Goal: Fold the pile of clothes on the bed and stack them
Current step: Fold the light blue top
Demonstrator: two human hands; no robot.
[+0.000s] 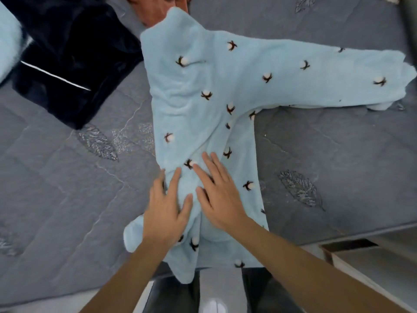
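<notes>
A light blue fleece top [203,105] with small cotton-boll motifs lies flat on the grey quilted bed [67,199], its body running from 12 o'clock down to 6 o'clock and one sleeve stretched out toward 3 o'clock. Its lower hem hangs a little over the near bed edge. Both hands rest on the lower part of the top. The left hand [165,211] lies flat with fingers spread, and the right hand [217,195] lies just beside it, fingers straight and pressing the fabric. At 10 o'clock sits a dark navy velvet garment [67,64] with a white stripe. An orange garment [155,10] peeks out at 12 o'clock, touching the top's collar.
</notes>
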